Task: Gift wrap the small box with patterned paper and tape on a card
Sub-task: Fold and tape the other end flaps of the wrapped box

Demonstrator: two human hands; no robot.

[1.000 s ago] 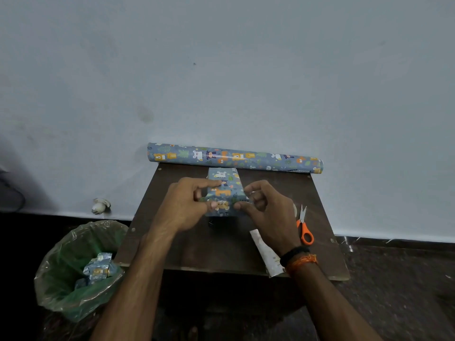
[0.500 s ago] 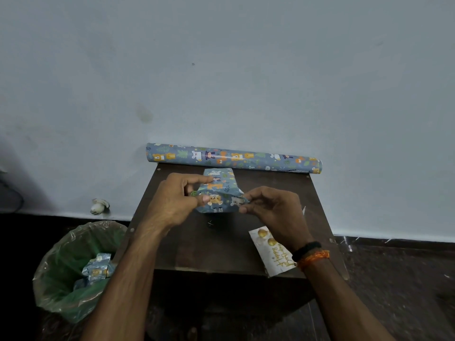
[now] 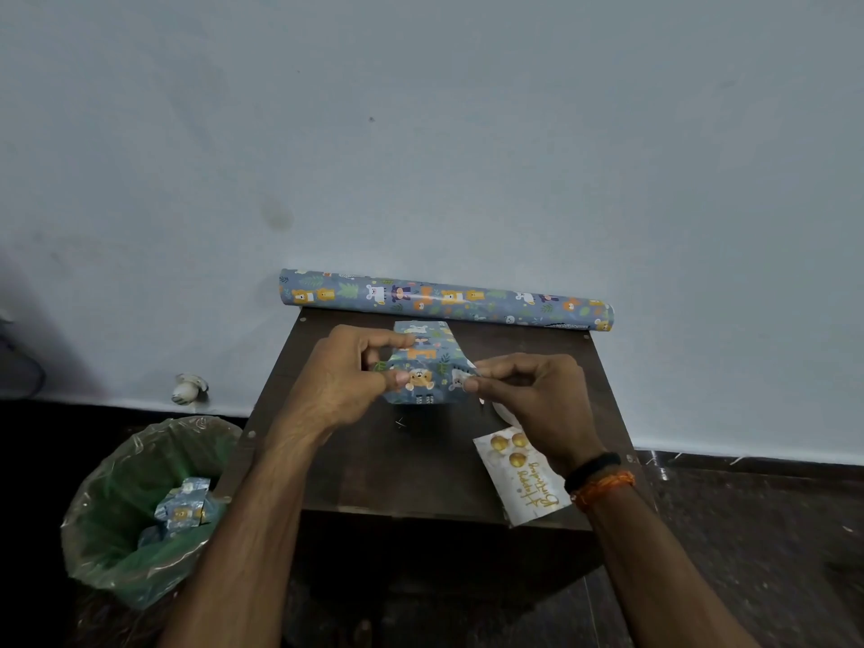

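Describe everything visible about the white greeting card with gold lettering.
The white greeting card with gold lettering lies flat, face up, at the near right corner of the dark brown wooden table, its near corner past the edge. Three gold balloons are printed above slanted gold script. It looks like thin glossy card. The right hand hangs above its far end; contact cannot be judged.

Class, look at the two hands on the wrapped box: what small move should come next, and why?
Probably press the near-end flap flat. The left hand steadies the wrapped box while the right hand pinches paper at its corner; the card lies unattached on the table.
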